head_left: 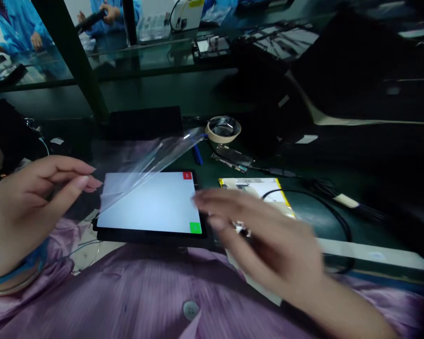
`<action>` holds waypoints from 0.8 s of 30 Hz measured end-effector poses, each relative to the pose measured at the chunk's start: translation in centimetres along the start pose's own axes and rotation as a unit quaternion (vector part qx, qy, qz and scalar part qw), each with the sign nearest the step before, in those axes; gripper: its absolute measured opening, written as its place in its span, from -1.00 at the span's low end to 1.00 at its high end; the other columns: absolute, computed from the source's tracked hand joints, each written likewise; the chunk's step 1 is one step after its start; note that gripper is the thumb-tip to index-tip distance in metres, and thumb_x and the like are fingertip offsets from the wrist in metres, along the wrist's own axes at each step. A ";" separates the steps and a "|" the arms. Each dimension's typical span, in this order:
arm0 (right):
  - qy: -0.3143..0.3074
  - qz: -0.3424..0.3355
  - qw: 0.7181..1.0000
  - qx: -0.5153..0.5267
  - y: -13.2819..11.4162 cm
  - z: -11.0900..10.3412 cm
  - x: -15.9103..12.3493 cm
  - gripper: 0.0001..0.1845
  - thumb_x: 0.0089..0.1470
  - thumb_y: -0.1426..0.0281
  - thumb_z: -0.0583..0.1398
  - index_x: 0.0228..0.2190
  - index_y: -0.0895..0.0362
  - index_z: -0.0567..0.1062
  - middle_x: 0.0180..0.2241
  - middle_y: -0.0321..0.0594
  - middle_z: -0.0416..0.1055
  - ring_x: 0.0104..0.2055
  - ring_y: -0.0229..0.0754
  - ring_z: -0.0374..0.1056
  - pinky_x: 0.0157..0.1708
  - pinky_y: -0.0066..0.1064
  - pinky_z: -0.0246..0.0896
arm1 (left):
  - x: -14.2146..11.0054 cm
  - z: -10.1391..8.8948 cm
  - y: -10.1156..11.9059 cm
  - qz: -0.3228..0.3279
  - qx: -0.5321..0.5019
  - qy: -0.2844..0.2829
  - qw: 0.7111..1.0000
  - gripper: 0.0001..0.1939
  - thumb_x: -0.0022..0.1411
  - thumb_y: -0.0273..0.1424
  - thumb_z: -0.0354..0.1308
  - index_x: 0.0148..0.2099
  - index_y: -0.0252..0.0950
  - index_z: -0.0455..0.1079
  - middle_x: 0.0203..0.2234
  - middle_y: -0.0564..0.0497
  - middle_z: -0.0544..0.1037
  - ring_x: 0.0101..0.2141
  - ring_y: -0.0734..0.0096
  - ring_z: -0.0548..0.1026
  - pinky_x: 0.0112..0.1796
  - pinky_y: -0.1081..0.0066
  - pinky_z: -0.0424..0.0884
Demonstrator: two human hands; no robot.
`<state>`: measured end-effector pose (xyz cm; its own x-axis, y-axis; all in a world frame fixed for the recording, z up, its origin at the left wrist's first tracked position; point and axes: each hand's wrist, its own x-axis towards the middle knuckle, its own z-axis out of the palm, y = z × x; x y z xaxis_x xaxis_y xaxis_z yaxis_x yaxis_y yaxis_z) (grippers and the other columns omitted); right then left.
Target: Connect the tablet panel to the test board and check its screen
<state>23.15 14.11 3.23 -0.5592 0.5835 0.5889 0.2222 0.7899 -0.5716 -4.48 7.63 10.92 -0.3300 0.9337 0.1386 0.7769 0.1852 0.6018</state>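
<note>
A black tablet (151, 207) lies flat in front of me, its screen lit white with a small red square at the top right and a green one at the bottom right. My left hand (31, 207) pinches a corner of a clear protective film (144, 157) that rises off the screen toward the back right. My right hand (265, 240), blurred, hovers flat with fingers spread at the tablet's right edge, fingertips near the green square, holding nothing.
A roll of tape (223, 129) stands behind the tablet, next to a small circuit board (233, 157). A yellow-edged sheet (257, 188) and a black cable (325, 207) lie to the right. People in blue coats (21, 26) work at the far bench.
</note>
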 end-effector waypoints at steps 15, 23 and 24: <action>0.044 -0.116 0.984 -0.127 -1.0 0.7 4.7 -0.78 0.21 0.56 0.16 -0.31 0.04 0.56 -0.05 -0.14 0.48 0.05 0.03 0.40 0.09 -0.01 0.30 | 1.4 1.8 1.4 0.102 -0.063 -0.252 0.960 -0.77 0.31 -0.27 0.05 -0.10 -0.19 0.49 -0.32 0.07 0.65 -0.27 0.38 0.62 -0.31 0.49 0.50; 0.015 -0.140 0.986 -0.084 -0.9 0.3 2.2 -0.86 0.26 0.52 0.16 -0.30 0.06 0.48 -0.16 -0.22 0.54 -0.03 -0.10 0.44 0.08 -0.17 0.28 | 2.1 1.4 0.8 0.041 -0.191 -0.365 0.910 -0.86 0.26 -0.38 0.12 -0.23 -0.26 0.50 -0.44 0.09 0.63 -0.40 0.48 0.59 -0.33 0.50 0.50; -0.004 -0.095 0.995 -0.040 -0.8 0.1 2.2 -0.91 0.28 0.47 0.17 -0.29 0.07 0.46 -0.20 -0.22 0.54 -0.10 -0.12 0.46 -0.02 -0.22 0.35 | 2.0 1.3 0.8 0.049 -0.192 -0.360 0.912 -0.86 0.26 -0.37 0.12 -0.23 -0.26 0.50 -0.44 0.09 0.63 -0.40 0.49 0.59 -0.32 0.51 0.50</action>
<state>21.72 14.76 4.91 -0.6033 0.4202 0.6779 0.1739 0.8988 -0.4024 -3.81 10.06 10.63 0.2755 0.9247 -0.2628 0.4932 0.0987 0.8643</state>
